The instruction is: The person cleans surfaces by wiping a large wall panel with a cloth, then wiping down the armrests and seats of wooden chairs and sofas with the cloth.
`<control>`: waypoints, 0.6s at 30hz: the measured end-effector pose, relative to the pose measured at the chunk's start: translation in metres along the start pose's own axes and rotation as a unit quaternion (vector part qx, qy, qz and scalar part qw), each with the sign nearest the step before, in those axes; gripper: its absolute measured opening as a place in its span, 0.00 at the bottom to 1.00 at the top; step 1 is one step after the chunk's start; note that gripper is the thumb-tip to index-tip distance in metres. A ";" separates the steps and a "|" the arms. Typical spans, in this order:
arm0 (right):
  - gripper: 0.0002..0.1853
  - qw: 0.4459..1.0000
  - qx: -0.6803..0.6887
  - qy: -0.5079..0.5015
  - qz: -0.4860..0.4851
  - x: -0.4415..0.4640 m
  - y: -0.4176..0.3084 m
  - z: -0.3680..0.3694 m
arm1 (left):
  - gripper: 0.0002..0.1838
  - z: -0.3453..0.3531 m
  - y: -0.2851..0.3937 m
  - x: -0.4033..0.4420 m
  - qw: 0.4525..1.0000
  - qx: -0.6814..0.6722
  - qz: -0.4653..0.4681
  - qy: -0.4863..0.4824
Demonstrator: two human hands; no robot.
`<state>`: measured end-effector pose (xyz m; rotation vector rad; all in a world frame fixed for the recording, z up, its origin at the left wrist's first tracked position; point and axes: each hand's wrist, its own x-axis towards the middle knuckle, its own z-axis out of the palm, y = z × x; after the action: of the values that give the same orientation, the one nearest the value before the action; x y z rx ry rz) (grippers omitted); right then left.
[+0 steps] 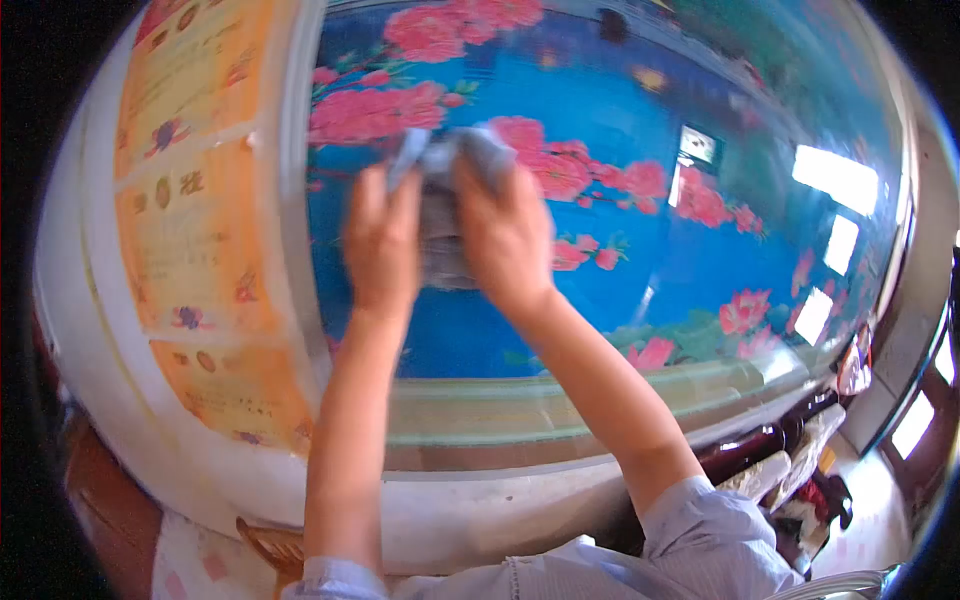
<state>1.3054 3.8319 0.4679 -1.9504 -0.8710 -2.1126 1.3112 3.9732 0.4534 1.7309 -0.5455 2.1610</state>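
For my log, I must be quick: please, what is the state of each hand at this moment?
Left hand: closed, holding a bluish-grey cloth; fingers blurred.
Right hand: closed, also holding the cloth.

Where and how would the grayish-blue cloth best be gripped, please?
Probably by the bunched left and right sides of the cloth, from below, one hand on each: it appears crumpled against the flower picture, between the left hand and right hand; blur hides finer folds.

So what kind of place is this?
Probably a room in someone's home: orange papers that look like certificates are up beside a big flowery picture, and there's what looks like a wooden chair low down.
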 end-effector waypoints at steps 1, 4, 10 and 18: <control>0.20 0.999 0.017 -0.033 -0.016 0.009 -0.005 0.003 | 0.17 -0.001 -0.010 0.000 1.000 0.014 -0.011 0.017; 0.11 0.994 0.038 0.017 -0.098 0.027 -0.010 0.012 | 0.14 0.003 -0.036 -0.004 0.995 0.053 -0.062 0.056; 0.11 0.995 -0.012 0.039 -0.090 0.023 0.030 -0.013 | 0.14 0.033 0.024 0.008 0.994 0.071 -0.066 0.060; 0.16 0.994 -0.095 0.045 -0.004 -0.026 0.142 -0.097 | 0.13 0.099 0.156 0.017 0.998 0.033 0.050 0.023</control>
<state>1.2916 3.6598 0.4885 -1.9211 -0.6849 -2.3457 1.3183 3.7891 0.4744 1.7179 -0.5671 2.3066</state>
